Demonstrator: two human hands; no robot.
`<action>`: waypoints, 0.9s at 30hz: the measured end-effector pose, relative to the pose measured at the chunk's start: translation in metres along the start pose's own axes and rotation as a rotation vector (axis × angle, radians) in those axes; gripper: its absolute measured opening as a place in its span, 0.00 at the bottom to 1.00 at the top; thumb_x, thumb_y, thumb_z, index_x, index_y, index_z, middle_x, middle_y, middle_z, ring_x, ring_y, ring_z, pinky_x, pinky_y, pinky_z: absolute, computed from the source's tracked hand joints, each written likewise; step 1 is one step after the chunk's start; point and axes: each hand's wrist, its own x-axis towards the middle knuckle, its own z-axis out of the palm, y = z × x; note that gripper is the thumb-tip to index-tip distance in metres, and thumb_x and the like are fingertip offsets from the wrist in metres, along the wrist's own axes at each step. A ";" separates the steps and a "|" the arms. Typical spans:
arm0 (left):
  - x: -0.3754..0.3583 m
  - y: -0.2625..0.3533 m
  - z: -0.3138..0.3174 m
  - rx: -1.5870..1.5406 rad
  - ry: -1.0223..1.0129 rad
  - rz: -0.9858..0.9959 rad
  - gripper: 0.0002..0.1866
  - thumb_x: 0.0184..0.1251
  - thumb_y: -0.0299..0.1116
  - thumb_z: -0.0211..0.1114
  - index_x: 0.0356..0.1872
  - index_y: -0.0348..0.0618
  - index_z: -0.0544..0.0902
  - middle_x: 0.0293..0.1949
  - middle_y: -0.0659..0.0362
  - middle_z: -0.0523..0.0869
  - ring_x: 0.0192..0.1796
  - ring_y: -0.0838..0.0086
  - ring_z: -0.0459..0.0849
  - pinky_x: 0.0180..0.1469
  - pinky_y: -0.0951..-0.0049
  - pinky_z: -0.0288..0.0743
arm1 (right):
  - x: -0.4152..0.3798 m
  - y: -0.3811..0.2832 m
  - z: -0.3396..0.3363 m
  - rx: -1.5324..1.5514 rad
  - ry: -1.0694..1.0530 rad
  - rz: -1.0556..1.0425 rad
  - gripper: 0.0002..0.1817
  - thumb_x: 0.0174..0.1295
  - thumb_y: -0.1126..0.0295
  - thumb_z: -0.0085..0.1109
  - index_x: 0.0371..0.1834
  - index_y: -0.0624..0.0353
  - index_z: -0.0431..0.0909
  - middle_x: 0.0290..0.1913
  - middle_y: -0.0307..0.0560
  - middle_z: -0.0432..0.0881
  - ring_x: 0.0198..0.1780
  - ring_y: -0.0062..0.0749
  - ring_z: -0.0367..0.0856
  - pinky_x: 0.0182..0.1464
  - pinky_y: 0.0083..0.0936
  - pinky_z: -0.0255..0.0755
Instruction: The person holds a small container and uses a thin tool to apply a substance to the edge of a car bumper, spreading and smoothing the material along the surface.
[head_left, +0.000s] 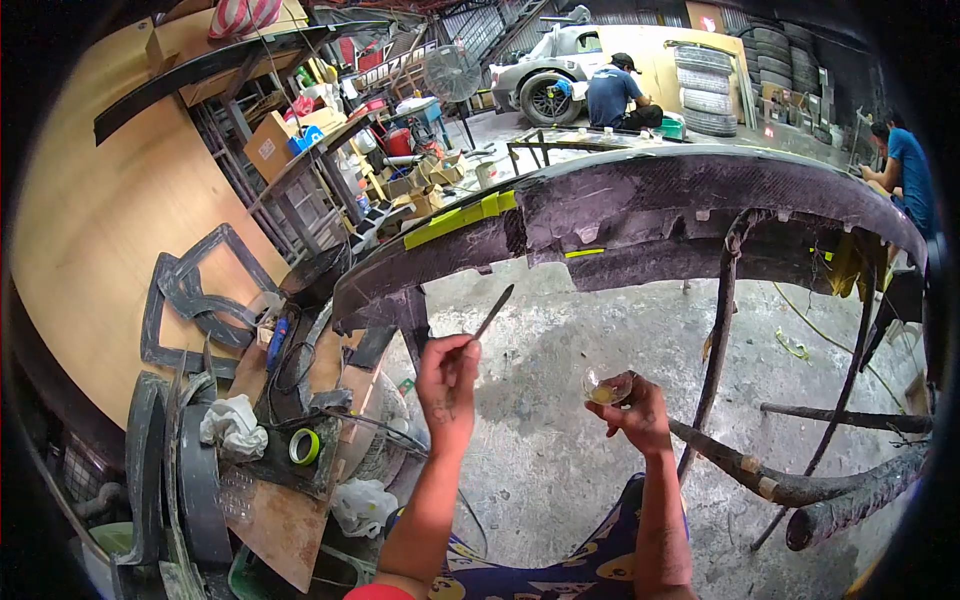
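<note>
My left hand (pixel 448 390) is closed around the lower end of a thin, dark, flat stick (pixel 496 310), its tip pointing up and to the right. My right hand (pixel 640 412) grips a small see-through cup (pixel 597 382) with a little yellowish stuff at the bottom. The cup is tilted, and a gap lies between it and the stick. Beyond both hands stretches a long, curved dark panel (pixel 620 200) with a woven-looking surface and pale dusty patches. Yellow-green tape (pixel 460 220) runs along its left upper edge. Neither hand touches the panel.
Wrapped posts (pixel 722 330) stand under the panel, and thick bars (pixel 790 480) jut in at right. To my left, a cluttered bench holds a tape roll (pixel 304 447) and crumpled white plastic (pixel 234 428). One person (pixel 612 95) sits near a car; another (pixel 905 165) is at far right.
</note>
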 end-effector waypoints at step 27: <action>0.055 0.026 -0.014 0.298 -0.006 0.425 0.06 0.74 0.29 0.69 0.45 0.38 0.84 0.32 0.61 0.84 0.30 0.81 0.79 0.33 0.77 0.72 | 0.000 0.002 0.003 -0.015 -0.010 0.000 0.20 0.55 0.72 0.81 0.46 0.69 0.81 0.36 0.44 0.86 0.28 0.20 0.82 0.23 0.20 0.77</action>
